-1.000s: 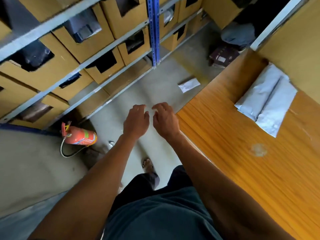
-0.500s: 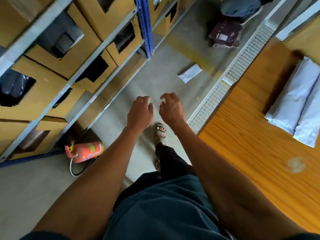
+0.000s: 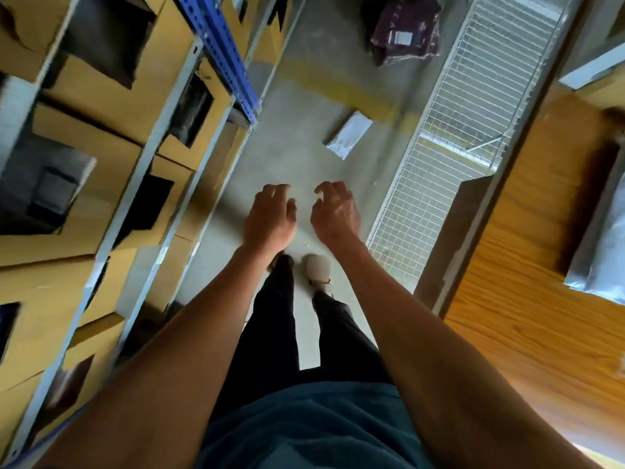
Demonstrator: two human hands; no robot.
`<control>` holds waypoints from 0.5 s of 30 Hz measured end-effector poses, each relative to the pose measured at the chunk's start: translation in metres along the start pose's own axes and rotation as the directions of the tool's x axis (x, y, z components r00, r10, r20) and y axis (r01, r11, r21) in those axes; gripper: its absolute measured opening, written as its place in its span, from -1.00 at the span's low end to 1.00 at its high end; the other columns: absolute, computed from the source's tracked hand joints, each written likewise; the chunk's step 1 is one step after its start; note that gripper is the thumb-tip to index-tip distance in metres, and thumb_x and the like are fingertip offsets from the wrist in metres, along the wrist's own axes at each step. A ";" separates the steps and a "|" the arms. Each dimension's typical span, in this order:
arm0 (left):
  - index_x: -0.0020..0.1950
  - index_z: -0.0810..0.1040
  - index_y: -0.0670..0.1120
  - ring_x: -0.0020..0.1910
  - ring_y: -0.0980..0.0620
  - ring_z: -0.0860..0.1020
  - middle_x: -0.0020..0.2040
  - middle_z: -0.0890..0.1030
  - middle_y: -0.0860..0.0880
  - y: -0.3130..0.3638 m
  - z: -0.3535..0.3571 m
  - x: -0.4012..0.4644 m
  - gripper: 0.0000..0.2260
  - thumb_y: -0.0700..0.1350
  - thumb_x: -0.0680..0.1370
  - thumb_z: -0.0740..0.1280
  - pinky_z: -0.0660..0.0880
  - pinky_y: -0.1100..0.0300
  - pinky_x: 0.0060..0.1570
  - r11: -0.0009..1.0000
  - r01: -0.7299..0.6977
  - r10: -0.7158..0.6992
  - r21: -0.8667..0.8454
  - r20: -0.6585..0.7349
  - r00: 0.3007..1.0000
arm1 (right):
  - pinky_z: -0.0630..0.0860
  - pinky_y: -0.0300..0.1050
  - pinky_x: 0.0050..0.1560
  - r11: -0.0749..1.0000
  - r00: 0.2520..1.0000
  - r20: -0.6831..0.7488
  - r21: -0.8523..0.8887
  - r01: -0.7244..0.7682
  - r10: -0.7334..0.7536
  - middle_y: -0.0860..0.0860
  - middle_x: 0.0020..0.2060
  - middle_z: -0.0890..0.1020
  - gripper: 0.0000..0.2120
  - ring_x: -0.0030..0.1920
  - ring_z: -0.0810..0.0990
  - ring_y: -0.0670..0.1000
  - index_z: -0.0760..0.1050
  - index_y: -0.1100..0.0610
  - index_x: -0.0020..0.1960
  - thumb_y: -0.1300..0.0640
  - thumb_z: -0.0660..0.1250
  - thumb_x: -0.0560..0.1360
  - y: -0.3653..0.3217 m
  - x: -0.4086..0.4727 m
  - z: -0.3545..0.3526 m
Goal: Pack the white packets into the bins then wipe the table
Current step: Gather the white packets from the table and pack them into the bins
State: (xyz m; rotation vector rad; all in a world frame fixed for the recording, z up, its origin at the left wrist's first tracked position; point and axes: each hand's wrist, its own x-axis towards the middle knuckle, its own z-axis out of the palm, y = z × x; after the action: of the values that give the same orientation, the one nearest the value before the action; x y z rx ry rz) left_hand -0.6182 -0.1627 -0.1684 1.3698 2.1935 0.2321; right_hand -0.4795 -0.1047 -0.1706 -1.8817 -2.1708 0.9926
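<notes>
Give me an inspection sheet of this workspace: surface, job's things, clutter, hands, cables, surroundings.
Surface: wooden table at right, bare where visible.
Job's things: white packets lie on the table at the frame's right edge; one white packet lies on the floor ahead; cardboard bins fill the shelf rack at left.
Clutter: dark maroon bundle with a white label on the floor, far end.
Hands: left hand and right hand out in front, fingers loosely curled, holding nothing.
Cables: nothing seen.
Surroundings: concrete floor; wire mesh panel beside the table; blue upright on the rack.
</notes>
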 end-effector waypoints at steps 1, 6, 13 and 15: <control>0.48 0.47 -0.08 0.36 -0.18 0.49 0.40 0.53 -0.17 -0.002 0.000 0.012 -0.66 -0.01 0.73 0.20 0.48 -0.07 0.26 1.000 -0.008 0.008 0.001 0.016 1.000 | 0.61 0.06 -0.01 1.000 1.000 -0.010 -0.015 -0.012 0.012 0.04 0.28 0.56 -0.71 0.22 0.56 0.14 0.59 0.04 0.24 0.26 0.30 0.58 -0.001 0.008 0.003; 0.48 0.44 -0.06 0.37 -0.15 0.47 0.41 0.50 -0.15 -0.018 0.012 0.093 -0.66 0.00 0.73 0.18 0.51 -0.10 0.24 0.993 -0.119 0.117 -0.001 0.150 0.982 | 0.63 0.12 0.03 0.995 0.984 -0.153 -0.022 -0.095 0.090 0.05 0.28 0.59 -0.67 0.24 0.56 0.16 0.60 0.06 0.26 0.29 0.35 0.54 0.004 0.072 0.025; 0.46 0.44 -0.08 0.32 -0.16 0.49 0.35 0.52 -0.16 -0.038 0.033 0.186 -0.67 -0.01 0.73 0.19 0.57 -0.14 0.15 0.966 -0.255 0.236 0.050 0.237 0.942 | 0.58 0.09 0.08 0.977 0.971 -0.154 -0.085 -0.196 0.182 0.03 0.31 0.55 -0.69 0.25 0.56 0.14 0.57 0.03 0.30 0.22 0.35 0.58 0.016 0.148 0.060; 0.47 0.45 -0.09 0.31 -0.17 0.49 0.34 0.53 -0.17 -0.042 0.046 0.208 -0.66 -0.01 0.72 0.20 0.57 -0.14 0.15 0.961 -0.271 0.251 0.048 0.256 0.934 | 0.57 0.09 0.08 0.972 0.963 -0.177 -0.084 -0.219 0.201 0.03 0.30 0.55 -0.68 0.23 0.56 0.15 0.57 0.03 0.30 0.21 0.36 0.57 0.027 0.168 0.068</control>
State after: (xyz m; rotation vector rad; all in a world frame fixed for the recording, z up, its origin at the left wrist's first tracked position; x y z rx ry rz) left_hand -0.6974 -0.0066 -0.2978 1.6427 1.8325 0.0615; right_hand -0.5280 0.0222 -0.2933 -2.1929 -1.9950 0.7318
